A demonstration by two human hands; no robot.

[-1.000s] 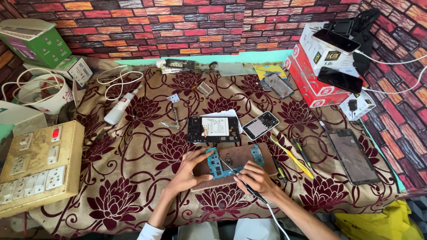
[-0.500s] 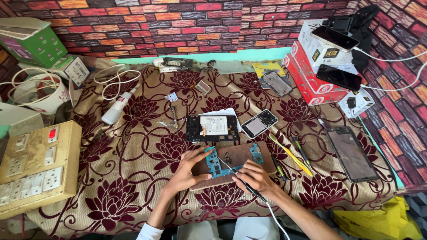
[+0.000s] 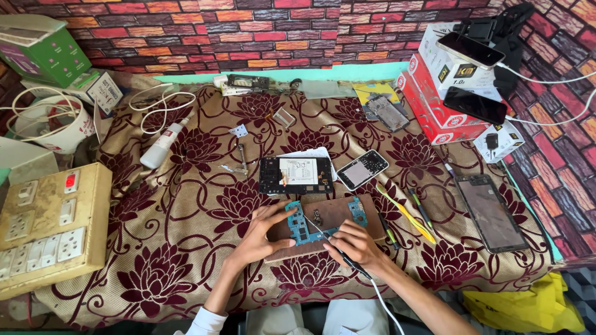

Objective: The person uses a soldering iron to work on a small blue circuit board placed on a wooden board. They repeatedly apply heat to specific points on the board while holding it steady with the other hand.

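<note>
Lower centre: left hand point(image 3: 259, 237) fingers pin blue circuit board point(image 3: 304, 228); right hand point(image 3: 355, 245) grips soldering iron point(image 3: 335, 245), tip angled up-left onto board.

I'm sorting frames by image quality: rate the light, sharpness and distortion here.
Head view: bright, even light with soft shadows; the centre is sharp at the blue board, the left hand and the right hand; wide-angle bending curves the brick wall and the edges; mild glare on the phone.

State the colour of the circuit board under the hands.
Blue circuit board, head view.
</note>
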